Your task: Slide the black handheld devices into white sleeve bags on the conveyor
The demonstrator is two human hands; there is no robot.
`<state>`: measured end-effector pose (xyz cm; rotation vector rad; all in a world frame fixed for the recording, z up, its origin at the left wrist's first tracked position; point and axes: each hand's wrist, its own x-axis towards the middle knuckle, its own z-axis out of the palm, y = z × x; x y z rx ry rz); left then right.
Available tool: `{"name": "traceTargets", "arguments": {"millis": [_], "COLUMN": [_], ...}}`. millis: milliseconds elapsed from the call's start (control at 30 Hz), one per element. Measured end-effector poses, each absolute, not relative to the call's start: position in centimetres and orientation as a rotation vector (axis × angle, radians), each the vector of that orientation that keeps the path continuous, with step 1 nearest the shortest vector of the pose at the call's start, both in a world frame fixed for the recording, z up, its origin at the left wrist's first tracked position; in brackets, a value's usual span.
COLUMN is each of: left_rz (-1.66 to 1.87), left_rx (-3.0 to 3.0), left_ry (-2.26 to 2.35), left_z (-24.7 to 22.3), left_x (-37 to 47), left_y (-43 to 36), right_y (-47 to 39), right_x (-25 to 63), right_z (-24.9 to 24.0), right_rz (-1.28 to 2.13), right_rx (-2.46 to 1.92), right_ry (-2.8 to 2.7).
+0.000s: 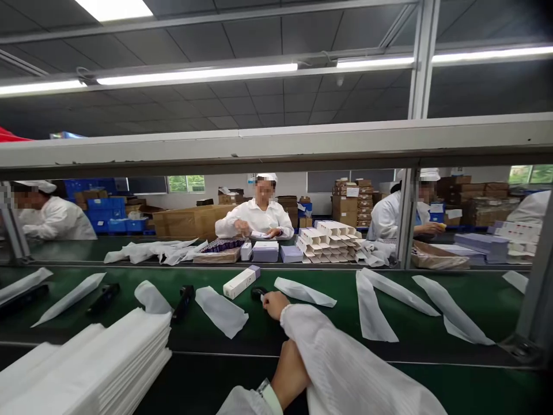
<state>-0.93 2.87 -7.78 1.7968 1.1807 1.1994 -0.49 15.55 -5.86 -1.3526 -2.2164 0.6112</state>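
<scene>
Black device (258, 293): mid-belt, under the right hand's fingertips, beside a white box (241, 282).
Right hand (275, 304): curled, touching the device; grip hidden.
Left hand (290, 372): near edge, largely behind the right sleeve; cannot tell its state.
Grasp: best closed fully before lifting.
Room: white sleeves (221, 311) crowd both sides; the belt (259, 334) is bare toward the near edge.

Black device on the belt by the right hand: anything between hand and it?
Nothing visible. The right hand already rests at the black device, seemingly touching it. The white box lies just left, the white sleeve just right, neither between.
</scene>
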Motion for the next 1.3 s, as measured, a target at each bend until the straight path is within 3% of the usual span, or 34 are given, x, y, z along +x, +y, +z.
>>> {"name": "traceTargets", "arguments": {"millis": [100,267,433,933,1300], "left_rz": [1.131,1.078,1.072,0.914,1.126], "left_rx": [1.81,1.847,2.004,2.64,2.448], "left_ry": [1.292,1.349,1.305,1.272,1.356], "left_z": [-8.1,-7.7,-6.4,-5.8,-4.9], "left_x": [-0.7,-0.5,-0.3,-0.5,-0.2], "left_y": [3.5,3.2,2.0,1.3,1.5], "right_y": [15.9,13.5,10.4,7.6,7.9], "right_x": [3.7,13.8,20.1,17.0,15.3], "right_z": [-5.9,-5.3,-4.1,-2.5,-4.2], "right_rz": [0.715,1.257,1.385,1.449,1.495], "right_rx": [-1.267,-0.748,-0.843,-0.713,-0.743], "right_ry": [-2.024,-1.284,-1.068,-1.14,-1.28]}}
